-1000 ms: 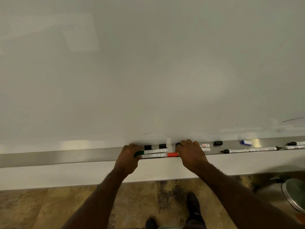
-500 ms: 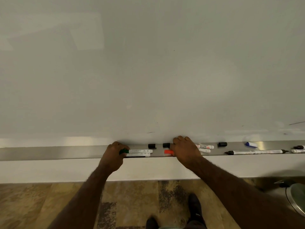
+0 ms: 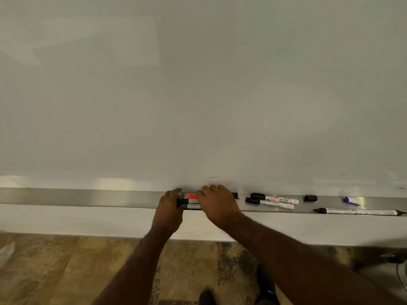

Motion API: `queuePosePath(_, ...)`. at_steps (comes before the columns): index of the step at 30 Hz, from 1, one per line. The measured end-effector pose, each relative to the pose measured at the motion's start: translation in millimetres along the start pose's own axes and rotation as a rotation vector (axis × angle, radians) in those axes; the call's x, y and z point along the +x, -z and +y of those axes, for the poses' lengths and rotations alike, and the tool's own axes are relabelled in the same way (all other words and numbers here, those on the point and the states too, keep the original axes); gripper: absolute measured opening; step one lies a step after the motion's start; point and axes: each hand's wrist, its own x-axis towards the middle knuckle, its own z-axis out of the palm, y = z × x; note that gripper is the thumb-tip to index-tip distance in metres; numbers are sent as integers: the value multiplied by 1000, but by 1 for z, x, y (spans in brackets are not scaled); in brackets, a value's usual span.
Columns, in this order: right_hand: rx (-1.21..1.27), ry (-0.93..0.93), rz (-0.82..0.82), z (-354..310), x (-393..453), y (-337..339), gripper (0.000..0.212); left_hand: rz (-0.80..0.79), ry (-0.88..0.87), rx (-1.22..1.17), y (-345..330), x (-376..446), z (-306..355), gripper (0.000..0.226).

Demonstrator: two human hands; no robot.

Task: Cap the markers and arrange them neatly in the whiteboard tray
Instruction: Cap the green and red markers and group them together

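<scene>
A small bundle of markers [image 3: 191, 201] (green, orange and black caps showing) lies in the metal tray [image 3: 88, 197] under the whiteboard [image 3: 198, 84]. The left hand [image 3: 169, 203] is curled around its left end; the right hand [image 3: 217, 202] covers its right end, grip hidden. Further right lie two black-capped markers [image 3: 273, 200], a loose black cap [image 3: 310, 198], a blue cap [image 3: 350, 200] and an uncapped marker [image 3: 359, 211].
</scene>
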Motion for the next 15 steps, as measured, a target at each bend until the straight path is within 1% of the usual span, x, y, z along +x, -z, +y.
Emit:
queuePosePath(3, 63, -15, -15, -12, 11, 0, 29, 35, 13, -48, -1, -6, 0, 51)
queuePosePath(5, 91, -37, -28, -10, 10, -2, 31, 44, -5, -32, -1, -6, 0, 51)
queuePosePath(7, 113, -51, -13, -3, 3, -3, 28, 39, -12, 28, 0, -7, 2, 48)
queuePosePath(10, 40, -62, -16, 16, -10, -5, 20, 82, -34, 133, -1, -8, 3, 35)
queuePosePath(13, 5, -167, 19, 34, -23, -8, 25, 167, -135, 220, -9, -7, 11, 22)
queuePosePath(15, 12, -226, 32, 43, -32, -11, 22, 185, -222, 302, -16, -6, 23, 17)
